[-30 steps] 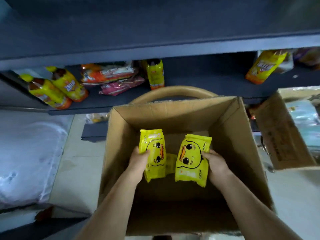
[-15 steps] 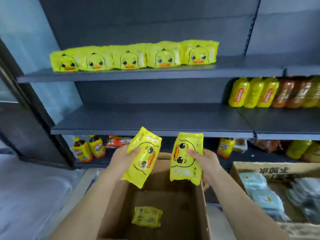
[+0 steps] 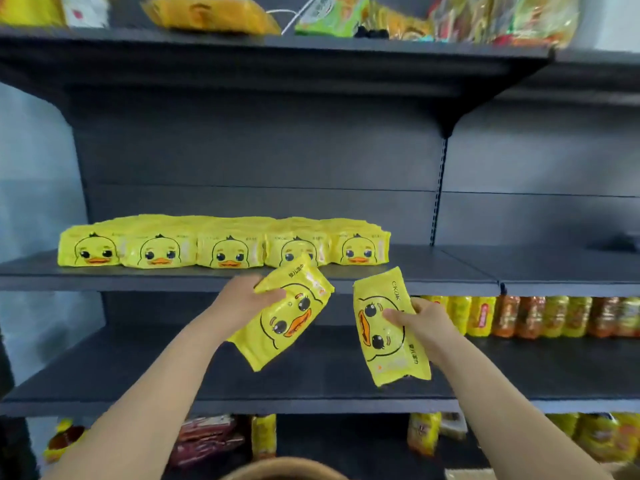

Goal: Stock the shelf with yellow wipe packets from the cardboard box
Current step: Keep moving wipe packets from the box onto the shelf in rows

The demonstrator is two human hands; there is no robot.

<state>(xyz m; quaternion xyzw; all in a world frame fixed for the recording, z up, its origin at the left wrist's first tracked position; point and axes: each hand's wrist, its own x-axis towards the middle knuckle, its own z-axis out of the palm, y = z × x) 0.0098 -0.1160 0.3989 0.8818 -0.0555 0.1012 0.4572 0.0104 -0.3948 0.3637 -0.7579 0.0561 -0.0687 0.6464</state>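
A dark grey metal shelving unit fills the frame, with a pale wall (image 3: pixel 31 168) at the left edge. The middle shelf (image 3: pixel 433 268) runs across the centre of the frame and carries a row of yellow duck-face wipe packets (image 3: pixel 221 249), standing side by side on its left half; its right half is bare

The left grip (image 3: pixel 242 299), at centre frame just below that shelf's front edge, pinches the left packet (image 3: pixel 291 320) at its upper end, thumb on the printed face and fingers behind. This packet is tilted, its top corner overlapping the front of the row. The right grip (image 3: pixel 426 323), right of centre, pinches the right packet (image 3: pixel 384 337) along its right edge, thumb pressed on the face. That packet hangs nearly upright with the duck lying sideways, apart from the left packet and below the shelf edge

Behind the packets lies the lower shelf (image 3: pixel 311 379), with yellow and orange bottles (image 3: pixel 554 317) lined up at the right. Blurred snack bags (image 3: pixel 381 15) crowd the top shelf at the upper edge, and more bags and bottles (image 3: pixel 214 438) sit under the lowest board. A tan rounded edge (image 3: pixel 287 471) shows at the bottom centre
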